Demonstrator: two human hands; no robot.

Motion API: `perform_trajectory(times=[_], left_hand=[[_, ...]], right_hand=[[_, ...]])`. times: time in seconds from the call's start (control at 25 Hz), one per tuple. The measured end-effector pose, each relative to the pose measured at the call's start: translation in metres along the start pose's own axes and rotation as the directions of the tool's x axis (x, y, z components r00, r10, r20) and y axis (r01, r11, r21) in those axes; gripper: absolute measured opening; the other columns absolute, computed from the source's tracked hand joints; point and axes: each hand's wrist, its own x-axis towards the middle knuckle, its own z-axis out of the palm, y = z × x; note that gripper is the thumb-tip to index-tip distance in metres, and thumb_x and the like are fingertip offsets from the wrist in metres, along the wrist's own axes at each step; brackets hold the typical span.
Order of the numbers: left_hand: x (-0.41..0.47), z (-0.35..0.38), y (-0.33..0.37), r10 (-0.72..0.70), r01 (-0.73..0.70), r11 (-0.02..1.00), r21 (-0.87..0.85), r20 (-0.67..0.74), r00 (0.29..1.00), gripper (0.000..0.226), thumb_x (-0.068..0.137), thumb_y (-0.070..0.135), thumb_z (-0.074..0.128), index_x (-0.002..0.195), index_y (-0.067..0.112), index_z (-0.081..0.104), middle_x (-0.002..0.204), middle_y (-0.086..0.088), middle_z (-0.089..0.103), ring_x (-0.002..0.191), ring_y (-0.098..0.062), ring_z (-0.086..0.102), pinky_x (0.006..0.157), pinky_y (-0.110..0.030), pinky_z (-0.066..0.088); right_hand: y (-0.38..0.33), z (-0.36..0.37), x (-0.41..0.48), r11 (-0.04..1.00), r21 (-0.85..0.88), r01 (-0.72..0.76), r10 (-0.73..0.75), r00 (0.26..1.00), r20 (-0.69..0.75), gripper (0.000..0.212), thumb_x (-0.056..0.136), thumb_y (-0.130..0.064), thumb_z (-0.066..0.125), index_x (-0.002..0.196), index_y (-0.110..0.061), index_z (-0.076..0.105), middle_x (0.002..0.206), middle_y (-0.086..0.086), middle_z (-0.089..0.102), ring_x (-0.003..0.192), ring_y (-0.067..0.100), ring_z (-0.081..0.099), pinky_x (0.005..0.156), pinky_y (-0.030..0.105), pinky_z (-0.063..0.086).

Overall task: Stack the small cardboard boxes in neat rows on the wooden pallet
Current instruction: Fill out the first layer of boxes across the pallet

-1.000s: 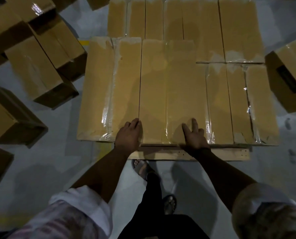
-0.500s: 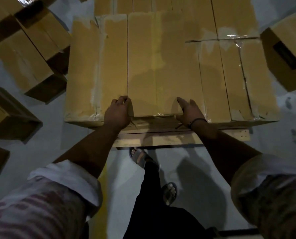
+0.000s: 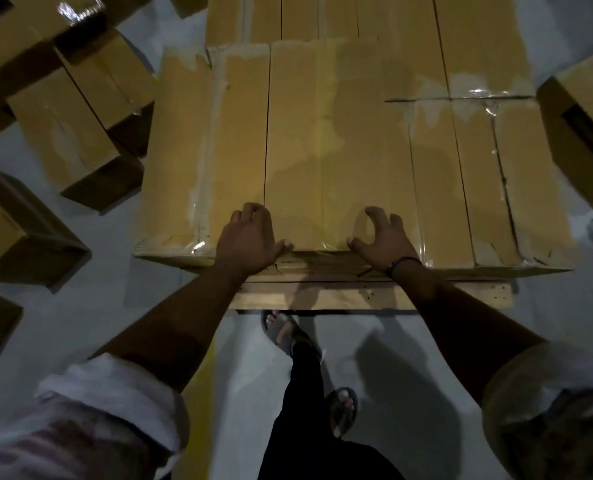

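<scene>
Our left hand [image 3: 250, 237] and right hand [image 3: 383, 239] clutch the near end of the middle box [image 3: 322, 143] — long axis running straight away from us.

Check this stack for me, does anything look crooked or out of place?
Yes. The near row is uneven: the middle box and left boxes reach farther back than the right boxes, leaving a stepped line. The left boxes also seem to overhang the pallet end.

Dim light over a pale grey floor [image 3: 122, 278] with a yellow painted stripe [image 3: 205, 382].
</scene>
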Motion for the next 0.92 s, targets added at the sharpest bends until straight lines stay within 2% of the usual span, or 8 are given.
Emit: perform_trajectory(times=[0.08,0.16,0.28,0.36,0.44,0.72,0.8,0.92], left_hand=[[0.012,0.006,-0.002,0.009,-0.007,1.0,0.028,-0.05,0.999,0.079,0.089,0.07,0.055,0.142,0.012,0.044,0.143,-0.008,0.039,0.123,-0.032,0.044,0.098,-0.044,0.048],[0.032,0.011,-0.002,0.021,-0.016,0.998,0.057,-0.081,0.996,0.082,0.093,0.067,0.05,0.151,0.01,0.037,0.155,-0.009,0.032,0.134,-0.034,0.036,0.109,-0.045,0.04],[0.074,0.014,-0.002,0.028,-0.023,0.996,0.089,-0.053,0.998,0.089,0.099,0.068,0.036,0.161,0.008,0.015,0.169,-0.011,0.007,0.153,-0.037,0.011,0.125,-0.047,0.018],[0.101,0.014,-0.006,0.041,-0.039,0.996,0.079,-0.031,0.999,0.091,0.1,0.07,0.028,0.163,0.01,0.001,0.17,-0.008,-0.013,0.156,-0.032,-0.01,0.127,-0.047,0.005],[0.131,0.014,-0.013,0.068,-0.064,0.995,0.073,-0.053,0.996,0.093,0.099,0.073,0.024,0.162,0.011,-0.006,0.168,-0.008,-0.022,0.155,-0.029,-0.02,0.127,-0.047,-0.002],[0.207,0.004,-0.016,0.066,-0.058,0.996,0.064,-0.137,0.988,0.095,0.099,0.074,0.025,0.162,0.008,-0.002,0.169,-0.013,-0.016,0.156,-0.027,-0.018,0.127,-0.049,0.003],[0.214,0.004,-0.015,0.057,-0.049,0.997,0.051,-0.153,0.987,0.096,0.098,0.075,0.026,0.162,0.009,-0.003,0.169,-0.011,-0.016,0.155,-0.026,-0.019,0.127,-0.049,0.004],[0.215,0.003,-0.016,0.051,-0.047,0.999,0.026,-0.151,0.987,0.097,0.098,0.074,0.03,0.162,0.01,-0.004,0.169,-0.01,-0.018,0.155,-0.026,-0.019,0.126,-0.051,0.006]], right_hand=[[-0.004,-0.001,0.017,1.0,-0.022,-0.016,0.016,1.0,-0.017,0.091,0.088,-0.055,0.067,0.158,-0.034,0.013,0.159,0.018,0.016,0.135,0.043,0.042,0.107,0.051,0.044],[-0.011,-0.004,0.04,0.998,-0.051,-0.026,0.023,0.999,-0.047,0.095,0.09,-0.059,0.062,0.16,-0.034,0.004,0.163,0.018,0.008,0.14,0.043,0.037,0.11,0.052,0.041],[-0.027,-0.008,0.081,0.997,-0.072,-0.026,0.018,0.994,-0.108,0.093,0.091,-0.064,0.056,0.16,-0.035,0.001,0.165,0.015,-0.001,0.14,0.044,0.033,0.111,0.052,0.039],[-0.036,-0.01,0.106,0.995,-0.091,-0.042,0.027,0.987,-0.157,0.092,0.091,-0.07,0.05,0.16,-0.036,-0.001,0.165,0.014,-0.004,0.139,0.044,0.032,0.11,0.052,0.039],[-0.044,-0.013,0.134,0.988,-0.146,-0.054,0.022,0.978,-0.208,0.091,0.09,-0.075,0.043,0.159,-0.037,-0.003,0.164,0.014,-0.003,0.138,0.044,0.033,0.108,0.052,0.041],[-0.06,-0.023,0.19,0.94,-0.323,-0.108,0.007,0.954,-0.299,0.092,0.088,-0.085,0.024,0.158,-0.034,-0.009,0.162,0.019,0.004,0.137,0.042,0.034,0.098,0.05,0.046],[-0.062,-0.02,0.196,0.906,-0.404,-0.128,-0.012,0.945,-0.328,0.092,0.09,-0.084,0.018,0.159,-0.029,-0.007,0.162,0.025,0.005,0.143,0.044,0.025,0.107,0.054,0.039],[-0.08,-0.025,0.219,0.869,-0.486,-0.09,-0.083,0.943,-0.323,0.091,0.093,-0.08,0.013,0.16,-0.02,0.005,0.164,0.027,0.0,0.151,0.045,0.004,0.119,0.061,0.017]])
